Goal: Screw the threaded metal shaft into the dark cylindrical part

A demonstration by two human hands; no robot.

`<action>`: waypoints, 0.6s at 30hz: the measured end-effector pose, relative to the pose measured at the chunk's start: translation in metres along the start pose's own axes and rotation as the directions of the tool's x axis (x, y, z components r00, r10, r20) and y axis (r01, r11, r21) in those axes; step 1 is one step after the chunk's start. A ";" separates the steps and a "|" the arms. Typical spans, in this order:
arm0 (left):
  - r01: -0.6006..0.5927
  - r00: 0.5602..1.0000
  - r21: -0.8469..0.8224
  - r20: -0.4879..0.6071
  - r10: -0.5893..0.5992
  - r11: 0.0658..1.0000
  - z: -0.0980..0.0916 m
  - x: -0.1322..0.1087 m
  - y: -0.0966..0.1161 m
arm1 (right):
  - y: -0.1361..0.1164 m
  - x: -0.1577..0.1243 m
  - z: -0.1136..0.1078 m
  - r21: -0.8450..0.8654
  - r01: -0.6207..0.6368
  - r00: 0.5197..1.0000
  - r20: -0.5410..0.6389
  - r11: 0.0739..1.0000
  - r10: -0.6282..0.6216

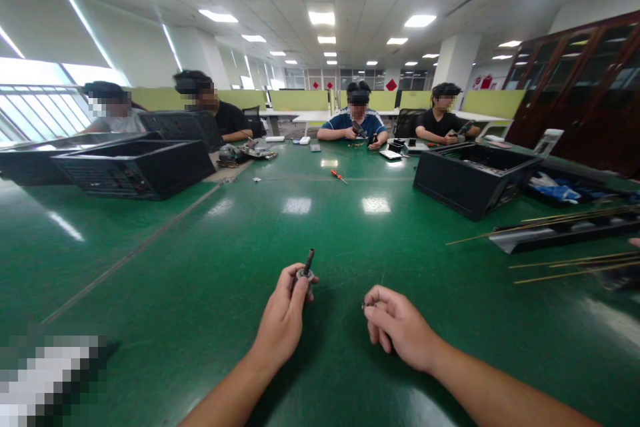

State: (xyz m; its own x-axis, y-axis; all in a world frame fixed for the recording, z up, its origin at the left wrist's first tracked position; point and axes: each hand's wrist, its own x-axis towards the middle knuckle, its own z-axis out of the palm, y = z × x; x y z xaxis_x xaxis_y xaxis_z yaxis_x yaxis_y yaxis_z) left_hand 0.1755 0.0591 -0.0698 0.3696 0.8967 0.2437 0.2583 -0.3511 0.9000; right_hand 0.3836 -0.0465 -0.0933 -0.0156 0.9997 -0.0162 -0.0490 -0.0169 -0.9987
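My left hand (284, 320) is closed around a dark bolt (309, 261) that sticks up above my fingers, with a metal washer or nut (305, 274) sitting on its shank at my fingertips. My right hand (395, 323) is curled just to the right, its fingertips pinched on a tiny dark piece (365, 305) too small to name. Both hands hover low over the green table (210, 280), about a hand's width apart.
A black computer case (473, 177) stands at the right, another (135, 167) at the left. Thin sticks and a black panel (565, 230) lie at the right. A red-handled screwdriver (339, 177) lies mid-table. Several seated people work at the far end.
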 end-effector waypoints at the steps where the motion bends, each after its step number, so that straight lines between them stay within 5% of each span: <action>1: 0.034 0.999 -0.077 -0.019 -0.035 0.996 0.000 0.003 -0.002 | 0.000 0.000 0.000 -0.004 0.000 1.000 0.002 1.000 0.000; 5: 0.206 0.966 -0.375 -0.068 -0.249 0.904 0.000 0.012 -0.009 | -0.002 0.000 0.001 -0.012 -0.001 1.000 0.001 1.000 0.001; 8: 0.276 0.933 -0.402 -0.107 -0.343 0.873 -0.009 0.016 -0.013 | -0.004 -0.001 0.002 -0.016 -0.005 1.000 -0.001 1.000 0.005; 14: 0.303 0.883 -0.278 -0.277 -0.378 0.911 -0.058 0.018 -0.014 | -0.005 -0.001 0.004 -0.025 0.001 1.000 -0.004 1.000 -0.001; 18: 0.359 0.866 0.140 -0.418 -0.273 0.923 -0.110 0.005 -0.009 | -0.004 0.000 0.005 -0.032 0.026 1.000 -0.005 0.999 -0.027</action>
State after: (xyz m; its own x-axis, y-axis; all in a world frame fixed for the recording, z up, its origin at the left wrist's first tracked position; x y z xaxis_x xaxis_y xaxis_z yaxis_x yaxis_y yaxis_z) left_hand 0.0768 0.0959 -0.0367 -0.1235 0.9855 0.1162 0.4962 -0.0401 0.8673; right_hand 0.3792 -0.0464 -0.0891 -0.0094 0.9999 0.0102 -0.0173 0.0100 -0.9998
